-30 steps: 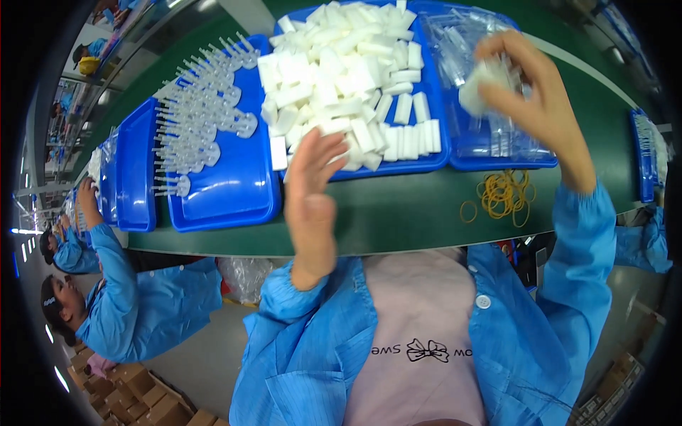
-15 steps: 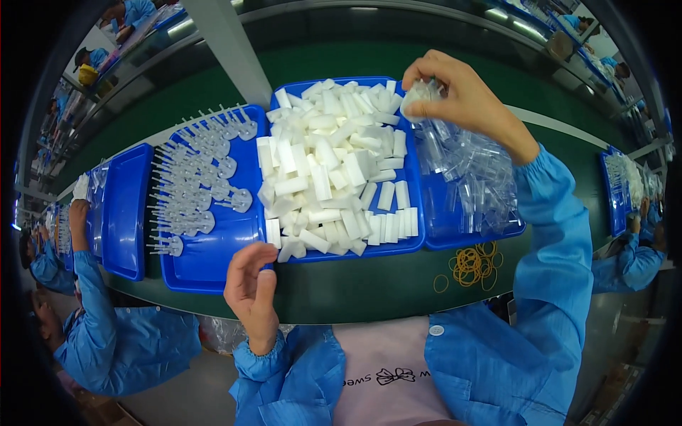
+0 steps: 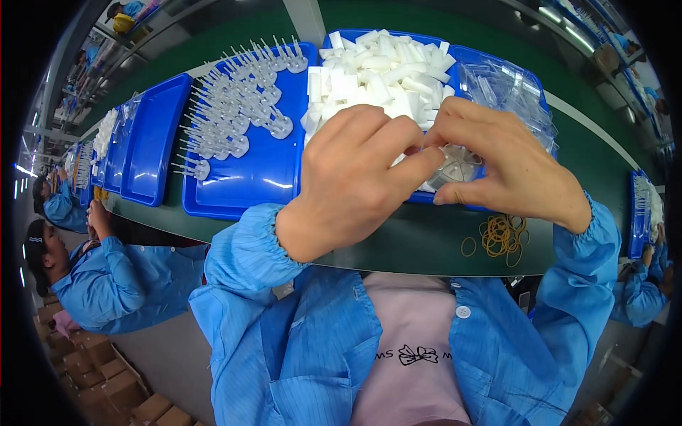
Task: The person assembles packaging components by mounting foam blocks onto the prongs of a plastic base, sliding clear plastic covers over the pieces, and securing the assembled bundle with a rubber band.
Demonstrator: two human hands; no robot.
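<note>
My left hand point(image 3: 355, 177) and right hand point(image 3: 508, 167) meet fingertip to fingertip, pinching a small clear plastic piece point(image 3: 455, 165) just above the near rim of the blue plastic tray point(image 3: 440, 53) heaped with white foam blocks point(image 3: 376, 74).

Both forearms in blue sleeves rising from the lower edge, left hand point(image 3: 355, 177) back-up with fingers curled inward, right hand point(image 3: 508, 167) close beside it, fingertips of both meeting in a pinch
</note>
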